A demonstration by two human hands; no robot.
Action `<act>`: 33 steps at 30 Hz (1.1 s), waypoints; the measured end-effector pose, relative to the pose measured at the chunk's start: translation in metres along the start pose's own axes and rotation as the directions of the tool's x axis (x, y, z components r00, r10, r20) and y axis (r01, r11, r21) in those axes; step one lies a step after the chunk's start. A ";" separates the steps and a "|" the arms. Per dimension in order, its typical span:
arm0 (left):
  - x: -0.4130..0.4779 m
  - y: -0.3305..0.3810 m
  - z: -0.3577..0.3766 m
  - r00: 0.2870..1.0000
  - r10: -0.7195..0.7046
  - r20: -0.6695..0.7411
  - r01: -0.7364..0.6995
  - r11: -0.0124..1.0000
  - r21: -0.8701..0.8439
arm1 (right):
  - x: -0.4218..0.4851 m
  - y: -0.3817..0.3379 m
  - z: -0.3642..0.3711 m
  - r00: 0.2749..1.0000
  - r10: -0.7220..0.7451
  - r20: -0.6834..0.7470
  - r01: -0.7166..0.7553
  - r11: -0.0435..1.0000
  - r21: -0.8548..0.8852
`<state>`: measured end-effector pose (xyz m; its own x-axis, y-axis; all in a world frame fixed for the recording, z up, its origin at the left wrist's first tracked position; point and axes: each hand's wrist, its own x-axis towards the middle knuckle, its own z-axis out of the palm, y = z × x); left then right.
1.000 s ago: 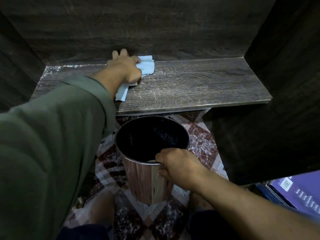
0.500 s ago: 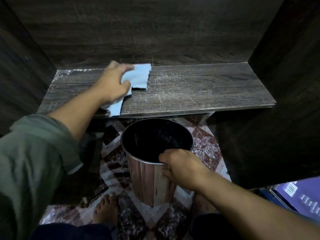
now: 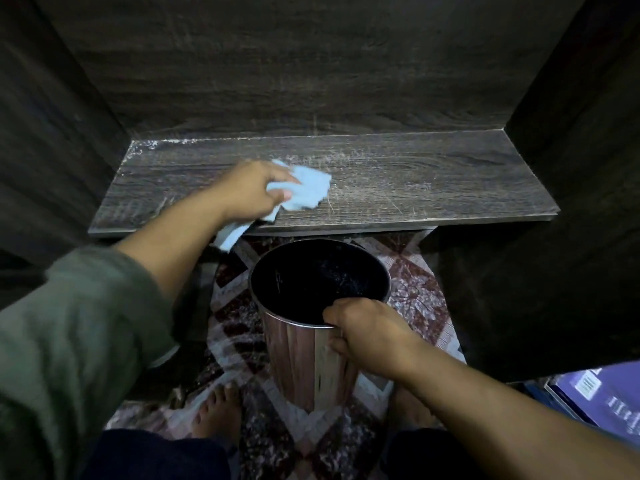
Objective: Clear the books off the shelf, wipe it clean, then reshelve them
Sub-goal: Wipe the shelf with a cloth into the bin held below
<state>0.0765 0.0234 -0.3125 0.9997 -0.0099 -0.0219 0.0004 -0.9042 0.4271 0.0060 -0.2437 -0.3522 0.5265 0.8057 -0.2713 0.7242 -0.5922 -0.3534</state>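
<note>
Left hand [image 3: 252, 190], clutching the blue cloth [image 3: 308, 188], has swept from the back edge of the shelf [image 3: 433, 181] to mid-board; right hand [image 3: 363, 336] grips the rim of the bin [image 3: 298, 362]; wiping proceeds, books [image 3: 602, 400] stacked aside, lower right

Place: a home, an indoor room corner.
Furniture: a dark wood-grain unit with a scratched, dusty shelf [image 3: 433, 181] between side panels.
Floor: patterned floor [image 3: 415, 292] in red and white diamonds, with a bare foot [image 3: 218, 407] on it.
Nearby: a small waste bin [image 3: 298, 362]; purple books [image 3: 606, 400] stacked low at right.

The scratched dark shelf [image 3: 415, 181] bears a light blue cloth [image 3: 308, 188] (one end overhanging the front edge).
</note>
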 end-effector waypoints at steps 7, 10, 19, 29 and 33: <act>-0.028 0.011 -0.022 0.946 -0.066 -0.317 0.033 0.994 -0.106 | -0.005 -0.002 -0.007 0.999 -0.022 -0.036 0.020 0.997 -0.070; -0.013 -0.004 -0.016 0.929 -0.138 -0.343 0.148 0.989 0.004 | -0.006 -0.003 -0.010 0.999 -0.030 -0.035 0.027 0.997 -0.078; -0.020 -0.008 0.025 0.983 -0.100 -0.156 0.129 0.973 0.192 | -0.002 -0.006 -0.009 0.999 -0.030 -0.036 0.028 0.997 -0.070; -0.124 0.037 0.019 0.978 -0.024 -0.206 0.048 0.993 0.111 | -0.007 -0.004 -0.003 0.998 -0.038 -0.055 0.035 0.998 -0.044; -0.132 0.051 0.013 0.897 -0.094 -0.431 0.125 0.991 0.044 | -0.006 -0.008 -0.003 0.997 -0.047 -0.059 0.044 0.997 -0.057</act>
<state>-0.0560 -0.0268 -0.2994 0.9075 0.2605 0.3296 0.1245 -0.9161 0.3811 -0.0019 -0.2437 -0.3446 0.5172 0.8321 -0.2005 0.7710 -0.5546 -0.3129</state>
